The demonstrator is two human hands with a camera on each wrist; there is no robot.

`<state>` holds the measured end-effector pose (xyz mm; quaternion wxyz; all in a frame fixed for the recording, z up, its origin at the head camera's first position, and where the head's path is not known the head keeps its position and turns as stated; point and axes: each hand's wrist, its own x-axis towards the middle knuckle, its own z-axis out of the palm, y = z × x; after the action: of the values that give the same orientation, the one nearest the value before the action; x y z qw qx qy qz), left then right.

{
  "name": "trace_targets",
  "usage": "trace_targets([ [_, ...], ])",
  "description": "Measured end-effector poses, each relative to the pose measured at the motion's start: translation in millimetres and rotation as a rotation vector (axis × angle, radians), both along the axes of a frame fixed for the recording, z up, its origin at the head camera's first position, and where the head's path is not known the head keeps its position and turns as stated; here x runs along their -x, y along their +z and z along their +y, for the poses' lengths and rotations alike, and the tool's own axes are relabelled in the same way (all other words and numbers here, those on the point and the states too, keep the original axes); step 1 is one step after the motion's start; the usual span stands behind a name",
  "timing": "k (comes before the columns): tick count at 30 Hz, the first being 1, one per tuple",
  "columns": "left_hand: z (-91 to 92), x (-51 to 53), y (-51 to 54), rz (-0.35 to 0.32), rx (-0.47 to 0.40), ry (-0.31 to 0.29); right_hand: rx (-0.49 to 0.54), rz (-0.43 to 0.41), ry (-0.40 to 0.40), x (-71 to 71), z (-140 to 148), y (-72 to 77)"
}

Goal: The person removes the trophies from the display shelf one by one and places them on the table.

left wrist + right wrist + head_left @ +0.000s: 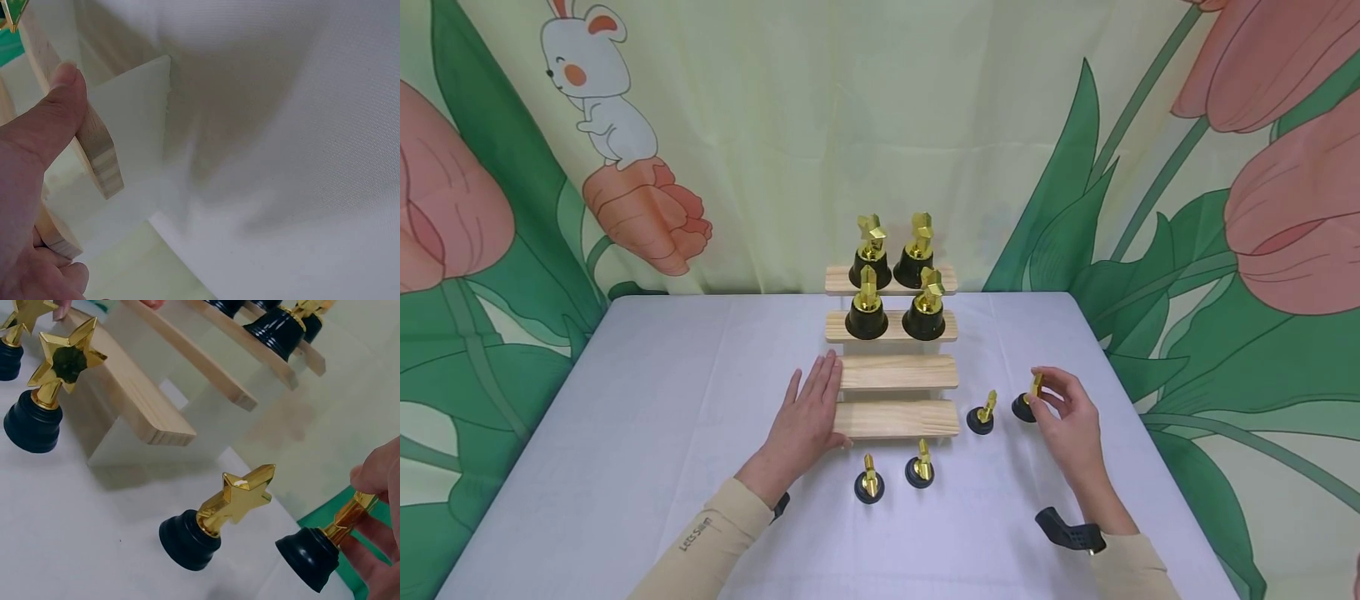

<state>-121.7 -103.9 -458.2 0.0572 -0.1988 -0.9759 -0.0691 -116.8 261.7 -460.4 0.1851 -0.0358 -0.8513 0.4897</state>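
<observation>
Before a tulip curtain (775, 125), at a white-clothed desk (662, 400), pinches with right grip (1067, 412) a star trophy (1022, 408) right of the wooden rack (898, 373), steadies that with straight-fingered left grip (808, 417), seemingly mid-loading, next probably needing a lift onto a bare lower shelf (895, 419).

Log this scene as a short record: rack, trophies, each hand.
Rack: four stepped wooden shelves, on a white tablecloth
Upper two shelves: two trophies each
In front of rack: two trophies on the tablecloth
Right of rack: one trophy standing on the tablecloth
Left hand: touches left ends of the lower two shelves
Right hand: pinches the gold top of another trophy
Trophies in all: eight
</observation>
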Motion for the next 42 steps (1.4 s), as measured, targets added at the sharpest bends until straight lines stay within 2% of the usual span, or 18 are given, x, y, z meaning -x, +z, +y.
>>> trace_targets([
  [10, -0.6, -0.1, -0.1, 0.021, -0.006, -0.003, -0.001, -0.024, 0.010, -0.3, 1, -7.6],
  [17, 0.2, 0.0, -0.1, -0.001, 0.006, 0.003, 0.000, -0.050, 0.018, -0.9, 3, -13.0],
  [26, 0.3, 0.6, -0.2, 0.026, 0.016, -0.007, -0.007, -0.098, 0.022, -1.6, 2, -17.9],
  [42, 0.6, -0.5, 3.0, 0.002, 0.015, 0.000, -0.034, -0.126, 0.019, -2.9, 0, -23.8],
])
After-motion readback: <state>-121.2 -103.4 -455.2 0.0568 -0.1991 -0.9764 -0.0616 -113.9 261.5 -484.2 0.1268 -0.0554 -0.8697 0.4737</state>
